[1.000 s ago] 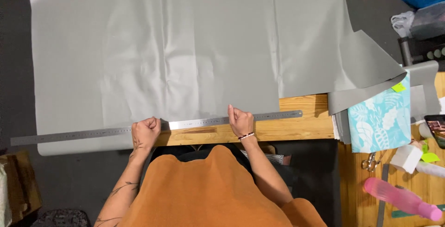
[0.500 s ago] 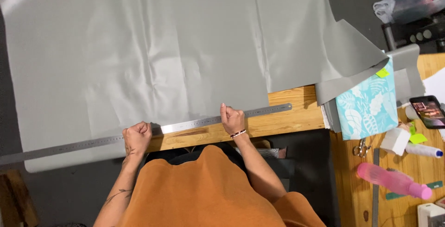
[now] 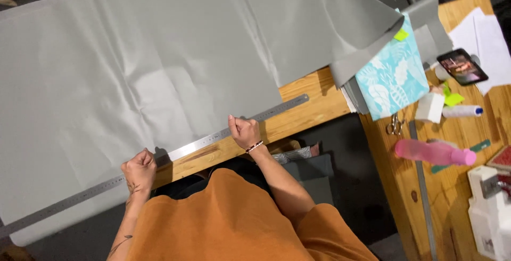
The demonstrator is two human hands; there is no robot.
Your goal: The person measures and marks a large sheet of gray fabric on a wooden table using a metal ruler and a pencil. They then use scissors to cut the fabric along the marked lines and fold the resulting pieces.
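A large sheet of grey fabric (image 3: 159,64) lies spread over a wooden table (image 3: 314,106). A long metal ruler (image 3: 197,145) runs along the fabric's near edge, slanting up to the right. My left hand (image 3: 139,168) is closed into a fist and presses on the ruler near its middle. My right hand (image 3: 244,131), with a beaded bracelet on the wrist, is curled on the ruler farther right, at the fabric's edge. I wear an orange top.
To the right lie folded grey cloth (image 3: 372,53) and a turquoise leaf-print fabric (image 3: 391,77). On a second wooden table (image 3: 404,186) are a phone (image 3: 462,66), scissors (image 3: 395,125), a pink bottle (image 3: 434,153), white papers (image 3: 484,32) and a white machine (image 3: 489,208).
The view has swung left and tilted, so the ruler and fabric now slant. Both hands stay on the ruler in the same places.
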